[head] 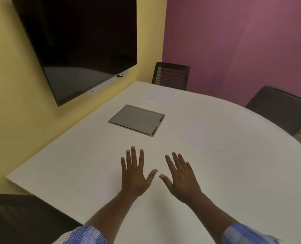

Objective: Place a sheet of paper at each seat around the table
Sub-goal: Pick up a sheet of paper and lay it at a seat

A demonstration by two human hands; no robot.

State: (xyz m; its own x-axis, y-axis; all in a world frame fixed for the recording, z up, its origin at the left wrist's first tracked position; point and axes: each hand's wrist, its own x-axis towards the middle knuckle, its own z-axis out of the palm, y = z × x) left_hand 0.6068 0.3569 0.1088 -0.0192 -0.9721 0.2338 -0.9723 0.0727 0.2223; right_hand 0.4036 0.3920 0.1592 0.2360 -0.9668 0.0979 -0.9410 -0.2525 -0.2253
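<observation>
My left hand (pixel 135 175) and my right hand (pixel 181 178) are spread flat, palms down, side by side over the near middle of the white table (pixel 243 182). Neither holds anything. White sheets of paper barely show against the tabletop. One sheet (pixel 161 93) lies in front of the far chair (pixel 170 75). Another sheet (pixel 204 136) lies toward the right chair (pixel 283 110). A third sheet (pixel 88 187), known only by a faint edge, lies near the left chair (pixel 23 219). I cannot tell whether paper lies under my hands.
A grey cable hatch (pixel 137 120) is set into the table's middle. A large black screen (pixel 79 44) hangs on the yellow wall at left, close to the table's edge. A purple wall stands behind the far and right chairs.
</observation>
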